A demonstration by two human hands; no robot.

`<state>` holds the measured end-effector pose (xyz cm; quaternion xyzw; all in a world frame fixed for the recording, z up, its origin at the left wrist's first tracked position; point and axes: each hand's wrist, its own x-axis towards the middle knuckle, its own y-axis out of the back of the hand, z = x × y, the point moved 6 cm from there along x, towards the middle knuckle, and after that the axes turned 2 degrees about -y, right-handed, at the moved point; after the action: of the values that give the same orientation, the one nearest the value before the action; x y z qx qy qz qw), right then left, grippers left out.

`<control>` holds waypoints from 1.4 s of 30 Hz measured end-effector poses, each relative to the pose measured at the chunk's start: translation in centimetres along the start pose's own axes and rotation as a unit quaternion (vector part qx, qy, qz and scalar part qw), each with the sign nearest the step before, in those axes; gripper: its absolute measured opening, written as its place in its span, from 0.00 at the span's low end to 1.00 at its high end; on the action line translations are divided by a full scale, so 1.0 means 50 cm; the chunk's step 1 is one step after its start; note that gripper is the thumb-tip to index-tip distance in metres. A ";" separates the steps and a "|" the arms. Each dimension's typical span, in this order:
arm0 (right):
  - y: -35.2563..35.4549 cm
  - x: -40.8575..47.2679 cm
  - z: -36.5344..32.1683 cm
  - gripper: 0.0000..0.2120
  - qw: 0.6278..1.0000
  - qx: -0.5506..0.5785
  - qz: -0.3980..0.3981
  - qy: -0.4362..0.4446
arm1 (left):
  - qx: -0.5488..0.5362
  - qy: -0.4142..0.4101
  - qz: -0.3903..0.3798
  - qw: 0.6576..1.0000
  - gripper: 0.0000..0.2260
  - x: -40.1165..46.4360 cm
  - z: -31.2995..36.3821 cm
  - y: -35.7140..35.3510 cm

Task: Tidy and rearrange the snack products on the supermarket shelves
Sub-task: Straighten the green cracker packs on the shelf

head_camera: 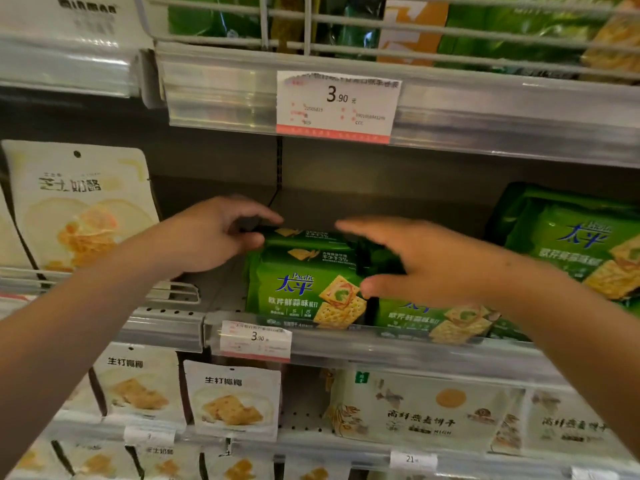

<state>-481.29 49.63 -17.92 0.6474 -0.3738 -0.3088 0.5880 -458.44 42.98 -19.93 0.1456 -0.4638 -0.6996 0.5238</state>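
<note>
Now the left hand [221, 233] is pinching the top corner of the green cracker pack [301, 278], which is standing just above the lower price tag [255, 339]. The right hand [415, 261] is hovering spread beside it. Right of the pack, another pack [433, 317] is lying flat and probably needs straightening.

Evenly but softly lit from above and in front, with a warm, slightly yellow cast. Deep shadow at the back of the middle shelf [346, 188], beneath the upper rail. Streaks of glare along the clear plastic price strip [221, 88], upper left and across the top. Soft focus throughout; small print smeared. Motion blur on the right hand [426, 261]. Wide-angle bending of shelf lines toward the edges.
</note>
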 end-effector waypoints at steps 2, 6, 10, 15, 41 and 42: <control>0.033 -0.024 0.050 0.41 0.998 0.008 -0.006 -0.058 | 0.021 -0.038 0.026 0.999 0.10 -0.003 0.030 0.024; 0.037 -0.045 0.117 0.53 0.984 0.001 -0.110 -0.137 | 0.112 -0.020 -0.062 0.992 0.35 0.011 0.065 -0.002; 0.006 -0.041 0.133 0.55 0.971 0.013 -0.182 -0.152 | 0.116 0.000 -0.183 0.976 0.48 0.018 0.091 -0.067; 0.012 -0.033 0.129 0.48 0.980 -0.019 -0.141 -0.140 | 0.153 -0.035 -0.167 0.973 0.41 0.029 0.107 -0.094; 0.002 -0.043 0.097 0.45 0.981 -0.076 -0.118 -0.132 | 0.327 -0.070 -0.187 0.924 0.39 0.020 0.132 -0.103; 0.004 -0.046 0.087 0.46 0.980 -0.088 -0.123 -0.127 | 0.344 -0.082 -0.187 0.916 0.40 0.016 0.146 -0.096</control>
<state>-486.18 49.29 -18.33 0.5897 -0.3344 -0.4903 0.5477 -466.68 46.02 -19.70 0.3426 -0.6818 -0.5913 0.2610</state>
